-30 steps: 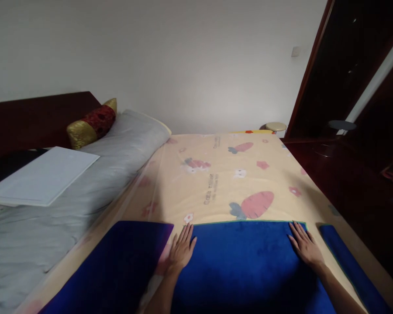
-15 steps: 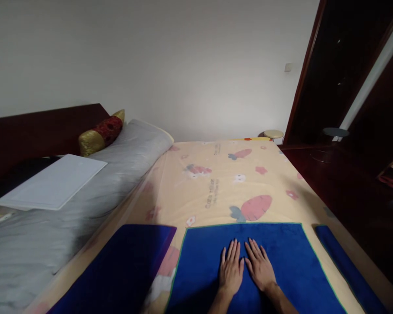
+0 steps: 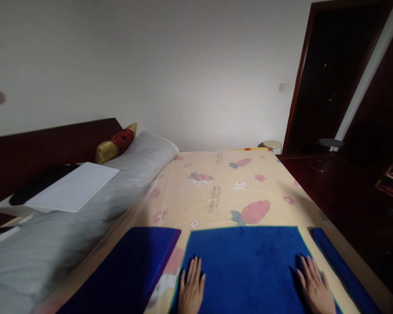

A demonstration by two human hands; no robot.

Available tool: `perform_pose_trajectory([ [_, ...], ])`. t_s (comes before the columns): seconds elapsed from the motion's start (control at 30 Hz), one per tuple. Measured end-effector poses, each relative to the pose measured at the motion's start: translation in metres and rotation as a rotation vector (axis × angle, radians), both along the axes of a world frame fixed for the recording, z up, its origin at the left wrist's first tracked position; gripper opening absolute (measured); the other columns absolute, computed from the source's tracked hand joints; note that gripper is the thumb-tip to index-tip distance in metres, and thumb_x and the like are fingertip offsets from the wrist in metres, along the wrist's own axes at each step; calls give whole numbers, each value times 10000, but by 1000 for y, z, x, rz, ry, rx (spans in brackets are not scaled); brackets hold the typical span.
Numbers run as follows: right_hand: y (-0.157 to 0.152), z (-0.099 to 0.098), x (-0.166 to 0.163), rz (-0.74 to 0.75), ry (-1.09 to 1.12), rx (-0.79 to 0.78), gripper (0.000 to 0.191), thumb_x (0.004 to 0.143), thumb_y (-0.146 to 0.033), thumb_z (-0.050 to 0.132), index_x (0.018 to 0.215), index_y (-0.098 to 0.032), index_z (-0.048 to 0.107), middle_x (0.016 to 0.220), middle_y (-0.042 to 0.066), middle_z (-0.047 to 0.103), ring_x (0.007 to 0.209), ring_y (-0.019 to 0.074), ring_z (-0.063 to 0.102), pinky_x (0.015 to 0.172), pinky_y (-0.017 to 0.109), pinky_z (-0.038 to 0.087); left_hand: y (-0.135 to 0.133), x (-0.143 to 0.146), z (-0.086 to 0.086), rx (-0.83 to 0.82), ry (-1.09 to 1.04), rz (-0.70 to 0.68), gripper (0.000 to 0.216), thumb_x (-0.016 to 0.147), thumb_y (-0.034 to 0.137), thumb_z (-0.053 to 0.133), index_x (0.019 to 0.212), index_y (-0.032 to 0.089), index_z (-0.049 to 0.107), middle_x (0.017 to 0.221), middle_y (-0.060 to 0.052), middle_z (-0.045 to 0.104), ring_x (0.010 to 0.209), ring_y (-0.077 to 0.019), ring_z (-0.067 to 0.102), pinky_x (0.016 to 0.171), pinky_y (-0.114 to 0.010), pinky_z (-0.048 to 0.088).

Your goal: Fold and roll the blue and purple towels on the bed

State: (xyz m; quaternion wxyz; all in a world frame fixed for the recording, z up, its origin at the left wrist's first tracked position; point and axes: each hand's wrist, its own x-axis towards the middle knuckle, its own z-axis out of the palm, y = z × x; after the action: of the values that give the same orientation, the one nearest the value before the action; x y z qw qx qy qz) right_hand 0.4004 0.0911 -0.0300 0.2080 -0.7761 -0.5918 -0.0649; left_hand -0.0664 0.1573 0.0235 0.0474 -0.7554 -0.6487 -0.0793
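Observation:
A blue towel (image 3: 245,266) with a thin green edge lies spread flat on the bed. My left hand (image 3: 191,285) rests near its left edge, palm down with fingers stretched out. Over by the right edge is my right hand (image 3: 314,283), fingers extended, just above or on the cloth; I cannot tell whether it touches. Neither hand holds anything. To the left lies a darker blue cloth (image 3: 127,266) with a purple edge. A narrow folded or rolled blue cloth (image 3: 340,266) runs along the right side.
The bed wears a carrot-print sheet (image 3: 229,183). A grey quilt (image 3: 127,187) is bunched on the left, bearing a flat white board (image 3: 75,187) and, behind, a red and gold bolster (image 3: 118,144). Two stools, one pale (image 3: 272,144) and one dark (image 3: 330,143), stand beyond the bed.
My hands have moved apart from the towel's middle, the left toward its left edge and the right toward its right edge. The view has tilted up a little.

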Motion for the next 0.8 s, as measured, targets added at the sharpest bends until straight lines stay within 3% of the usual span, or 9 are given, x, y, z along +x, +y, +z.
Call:
perform_pose_trajectory([
  [0.17, -2, 10, -122, 360, 79, -10, 568, 925, -534, 342, 1446, -312, 302, 1493, 27, 356, 1362, 252, 351, 1099, 484, 334, -38, 108, -11, -3, -133, -253, 584, 941, 263, 293, 1468, 300, 42, 1527, 36, 261, 1395, -187, 287, 1139, -438, 295],
  [0.27, -10, 10, -162, 477, 121, -43, 530, 934, -497, 352, 1437, -336, 301, 1480, 14, 366, 1351, 248, 365, 1081, 474, 370, -60, 139, -25, -23, -179, -330, 609, 922, 289, 357, 1462, 330, 79, 1503, 34, 303, 1372, -202, 337, 1109, -435, 356],
  [0.33, -16, 11, -158, 440, 119, -84, 533, 939, -505, 325, 1433, -306, 316, 1484, 27, 355, 1359, 244, 349, 1091, 481, 353, -70, 132, -29, -28, -168, -326, 576, 931, 310, 340, 1458, 336, 108, 1503, 41, 302, 1369, -196, 341, 1105, -430, 360],
  [0.4, -25, 11, -131, 356, 99, -114, 557, 936, -525, 302, 1431, -273, 328, 1493, 39, 337, 1372, 242, 324, 1106, 491, 322, -75, 107, -28, -20, -135, -248, 532, 943, 330, 300, 1454, 333, 150, 1508, 46, 295, 1373, -192, 331, 1111, -431, 342],
  [0.53, -55, -1, -48, 172, 43, -90, 619, 908, -565, 300, 1437, -245, 320, 1500, 47, 330, 1383, 256, 299, 1116, 523, 283, -82, 39, -21, -1, -57, 54, 513, 936, 392, 271, 1439, 292, 288, 1501, 13, 326, 1380, -216, 318, 1118, -468, 298],
  [0.63, -78, -18, -1, 149, 3, -42, 626, 879, -591, 317, 1420, -281, 365, 1495, 24, 348, 1385, 269, 293, 1122, 527, 272, -89, 3, -23, 7, 3, 260, 560, 923, 440, 227, 1443, 244, 304, 1517, -8, 295, 1395, -208, 286, 1136, -471, 243],
  [0.7, -86, -22, 9, 132, -10, -14, 615, 867, -602, 316, 1393, -300, 420, 1476, 24, 385, 1378, 283, 304, 1119, 533, 275, -93, -9, -25, 2, 38, 341, 594, 915, 459, 201, 1452, 220, 287, 1527, -12, 269, 1404, -196, 263, 1147, -464, 208],
  [0.8, -84, -12, -18, 20, 13, 48, 641, 880, -612, 273, 1400, -266, 421, 1463, 64, 408, 1368, 312, 320, 1095, 568, 295, -96, -11, -26, -24, 62, 377, 609, 908, 470, 185, 1457, 224, 282, 1531, -7, 260, 1410, -185, 245, 1154, -459, 182],
])
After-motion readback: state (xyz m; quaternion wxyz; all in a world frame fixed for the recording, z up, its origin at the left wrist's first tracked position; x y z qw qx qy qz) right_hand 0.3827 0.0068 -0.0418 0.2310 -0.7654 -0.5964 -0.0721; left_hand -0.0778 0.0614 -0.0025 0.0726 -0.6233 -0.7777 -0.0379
